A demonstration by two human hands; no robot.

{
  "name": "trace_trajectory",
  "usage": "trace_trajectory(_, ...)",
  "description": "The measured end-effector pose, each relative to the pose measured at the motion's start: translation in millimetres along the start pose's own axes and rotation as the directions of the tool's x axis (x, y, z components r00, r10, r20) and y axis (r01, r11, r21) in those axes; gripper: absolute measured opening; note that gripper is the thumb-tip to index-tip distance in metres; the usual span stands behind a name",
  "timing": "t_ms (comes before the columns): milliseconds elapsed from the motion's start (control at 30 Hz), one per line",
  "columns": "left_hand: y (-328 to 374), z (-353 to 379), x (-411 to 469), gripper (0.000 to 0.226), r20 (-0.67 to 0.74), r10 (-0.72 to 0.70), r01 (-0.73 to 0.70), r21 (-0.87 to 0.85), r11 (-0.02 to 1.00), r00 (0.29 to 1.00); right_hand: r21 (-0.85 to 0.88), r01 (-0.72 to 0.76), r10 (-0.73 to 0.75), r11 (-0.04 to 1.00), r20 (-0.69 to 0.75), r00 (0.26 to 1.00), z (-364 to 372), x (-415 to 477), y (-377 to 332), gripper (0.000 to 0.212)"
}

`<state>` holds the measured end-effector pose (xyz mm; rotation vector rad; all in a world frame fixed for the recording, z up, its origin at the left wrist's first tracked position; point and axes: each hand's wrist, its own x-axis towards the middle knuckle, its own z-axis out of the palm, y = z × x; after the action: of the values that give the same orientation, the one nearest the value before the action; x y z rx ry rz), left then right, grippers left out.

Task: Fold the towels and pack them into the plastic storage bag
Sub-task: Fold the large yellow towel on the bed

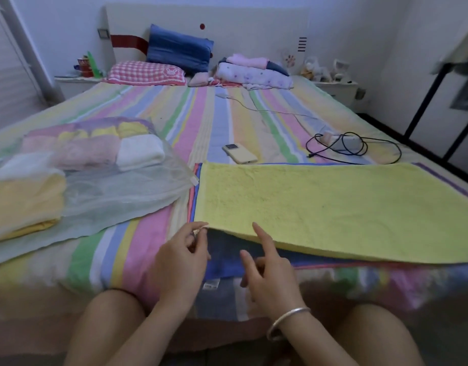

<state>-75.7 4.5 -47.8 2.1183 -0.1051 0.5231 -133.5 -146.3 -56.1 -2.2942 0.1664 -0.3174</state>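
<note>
A yellow towel (320, 207) with blue, red and purple stripes underneath lies spread across the near right of the bed, its near edge lifted a little. My left hand (178, 260) pinches the towel's near left corner. My right hand (267, 273) hovers just beside it with the index finger stretched out under the lifted edge, holding nothing. To the left lies the clear plastic storage bag (116, 191) with several folded towels inside: yellow (24, 202), pink (82, 151) and white (139, 151).
A phone in a yellow case (239, 154) lies just beyond the towel. A black cable and a charger (343, 145) lie at the right. Pillows (148, 72) and folded bedding (254, 72) sit at the headboard. A dark rack (425, 101) stands at the right wall.
</note>
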Motion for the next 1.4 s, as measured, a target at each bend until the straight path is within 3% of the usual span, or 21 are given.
trace_trajectory(33, 3.8, 5.1, 2.2, 0.011, 0.037, -0.119, 0.124, -0.192, 0.973, 0.992, 0.179, -0.110, 0.099, 0.978, 0.071, 0.993, -4.9, 1.8, -0.1, 0.059)
trace_trajectory(100, 10.8, 16.3, 8.6, 0.012, 0.085, -0.290, 0.294, -0.481, 0.826, 0.953, 0.448, -0.226, 0.237, 0.865, 0.032, 0.971, -21.7, 13.6, 13.6, 0.061)
trace_trajectory(167, 18.9, 28.1, 13.0, 0.016, 0.058, -0.358, 0.322, -0.582, 0.746, 0.932, 0.623, -0.276, 0.391, 0.732, -0.053, 0.919, -49.8, 31.3, 36.7, 0.056)
trace_trajectory(267, 35.0, 47.0, 14.0, 0.018, 0.037, -0.400, 0.338, -0.607, 0.719, 0.916, 0.737, -0.358, 0.614, 0.574, -0.098, 0.783, -100.0, 54.9, 83.0, 0.045)
trace_trajectory(333, 44.6, 61.2, 13.4, 0.013, 0.050, -0.427, 0.368, -0.601, 0.709, 0.903, 0.738, -0.385, 0.713, 0.553, -0.181, 0.678, -137.1, 62.4, 114.7, 0.043)
trace_trajectory(433, 57.8, 77.4, 11.1, 0.023, 0.086, -0.467, 0.431, -0.560, 0.708, 0.880, 0.604, -0.491, 0.757, 0.628, -0.329, 0.564, -188.0, 68.6, 175.2, 0.055)
trace_trajectory(533, 67.8, 90.1, 3.3, 0.030, 0.067, -0.429, 0.406, -0.483, 0.776, 0.901, 0.427, -0.621, 0.754, 0.657, -0.374, 0.540, -223.9, 60.9, 186.4, 0.060)
trace_trajectory(700, 80.2, 118.4, -10.1, 0.013, 0.148, -0.306, 0.339, -0.351, 0.873, 0.941, 0.301, -0.711, 0.761, 0.635, -0.397, 0.512, -249.1, 64.3, 207.9, 0.060)
trace_trajectory(800, 84.4, 128.4, -12.1, 0.011, 0.179, -0.273, 0.318, -0.318, 0.893, 0.945, 0.150, -0.736, 0.705, 0.659, -0.465, 0.536, -247.7, 66.4, 210.5, 0.064)
trace_trajectory(900, 82.9, 126.2, -10.1, 0.010, 0.198, -0.278, 0.329, -0.310, 0.892, 0.940, -0.245, -0.660, 0.445, 0.710, -0.569, 0.691, -230.7, 75.4, 194.6, 0.063)
trace_trajectory(967, 78.9, 119.7, -7.9, 0.010, 0.189, -0.287, 0.334, -0.305, 0.892, 0.939, -0.458, -0.425, 0.155, 0.781, -0.518, 0.841, -202.7, 84.4, 171.3, 0.059)
trace_trajectory(1033, 72.4, 109.8, -6.8, 0.011, 0.165, -0.275, 0.314, -0.294, 0.903, 0.947, -0.563, -0.096, -0.118, 0.821, -0.331, 0.936, -163.0, 85.3, 140.6, 0.054)
trace_trajectory(1133, 58.6, 91.1, -8.6, 0.012, 0.152, -0.253, 0.287, -0.277, 0.917, 0.955, -0.558, 0.309, -0.402, 0.770, -0.049, 0.914, -100.6, 67.4, 106.0, 0.047)
trace_trajectory(1233, 40.0, 74.7, -10.6, 0.015, 0.140, -0.263, 0.291, -0.264, 0.919, 0.955, -0.551, 0.406, -0.437, 0.729, 0.082, 0.896, -66.6, 48.9, 90.0, 0.032)
trace_trajectory(1333, 27.6, 64.1, -14.9, 0.019, 0.141, -0.283, 0.311, -0.264, 0.913, 0.949, -0.471, 0.339, -0.381, 0.814, 0.007, 0.924, -57.4, 48.4, 82.2, 0.027)
trace_trajectory(1400, 21.4, 61.9, -17.0, 0.026, 0.154, -0.308, 0.340, -0.272, 0.900, 0.939, -0.391, 0.287, -0.320, 0.874, -0.020, 0.947, -55.0, 53.1, 70.7, 0.035)
